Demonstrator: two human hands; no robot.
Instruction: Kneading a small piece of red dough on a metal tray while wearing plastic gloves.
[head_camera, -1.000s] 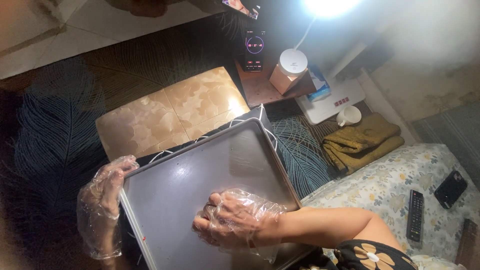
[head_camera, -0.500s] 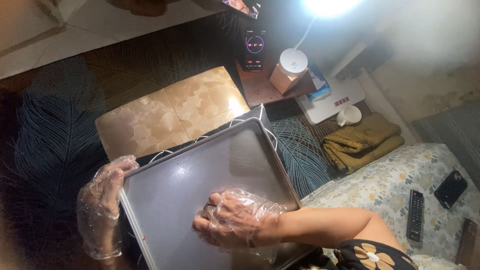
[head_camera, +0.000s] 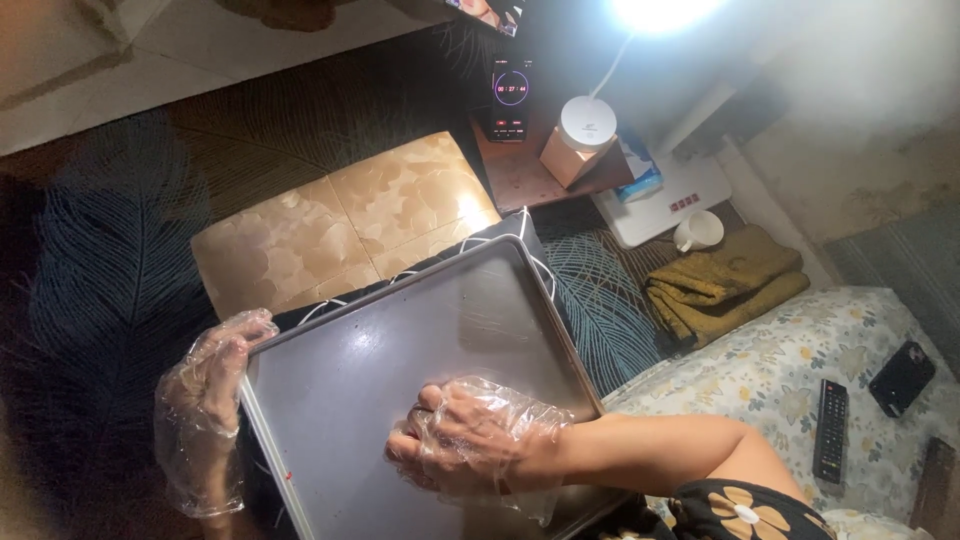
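A large grey metal baking tray (head_camera: 400, 340) lies tilted in front of me. My left hand (head_camera: 205, 395), in a clear plastic glove, grips the tray's left rim. My right hand (head_camera: 465, 440), also in a clear plastic glove, presses down on the tray's flat inside near its lower middle, fingers curled. Whether something small sits under those fingers is hidden.
A gold marbled board (head_camera: 340, 225) lies behind the tray on a dark leaf-patterned rug (head_camera: 100, 260). A lit lamp (head_camera: 585, 125), a small screen (head_camera: 512, 95), a white cup (head_camera: 697, 232) and folded ochre cloth (head_camera: 725, 285) stand at the right. A remote (head_camera: 830, 430) and phone (head_camera: 902, 378) lie on floral fabric.
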